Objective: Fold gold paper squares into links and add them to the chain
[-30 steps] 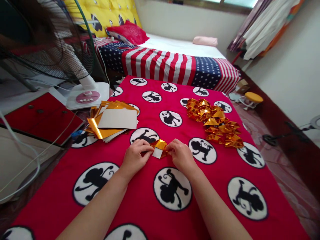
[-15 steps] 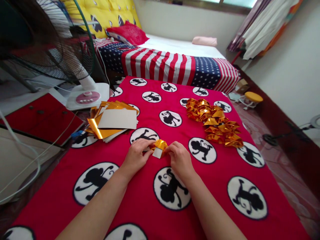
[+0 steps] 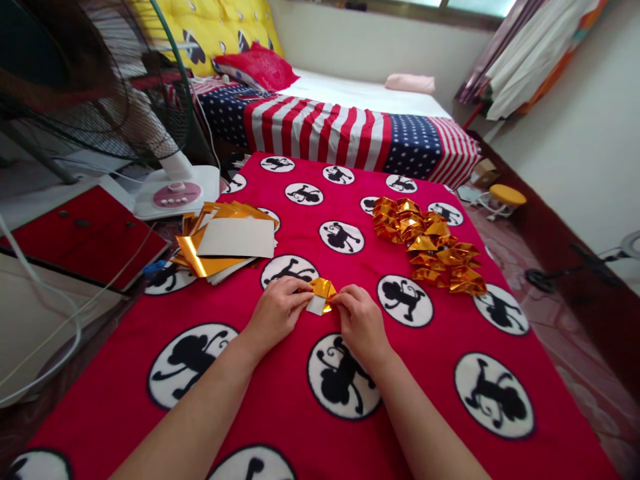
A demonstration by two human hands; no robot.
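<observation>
A small piece of folded gold foil paper (image 3: 323, 291), with a pale underside showing at its near edge, is held at the middle of the red cloth (image 3: 300, 433). My left hand (image 3: 280, 308) pinches its left side between thumb and fingers. On the right side, the fingers of my right hand (image 3: 359, 317) are closed on its other end. Toward the back left lies a loose stack of gold foil sheets (image 3: 193, 257), a pale sheet (image 3: 237, 238) uppermost. Several folded gold paper pieces (image 3: 430, 243) sit in rows at the back right.
An electric fan (image 3: 175, 193) stands beyond the left edge, near a red panel (image 3: 85, 227). A bed (image 3: 320, 130) with a striped cover lies behind the cloth-covered surface. A yellow stool (image 3: 507, 195) is on the floor to the right.
The folded gold paper is slightly flatter and wider between my fingers, with more of its gold face showing. Both hands stay in nearly the same place.
</observation>
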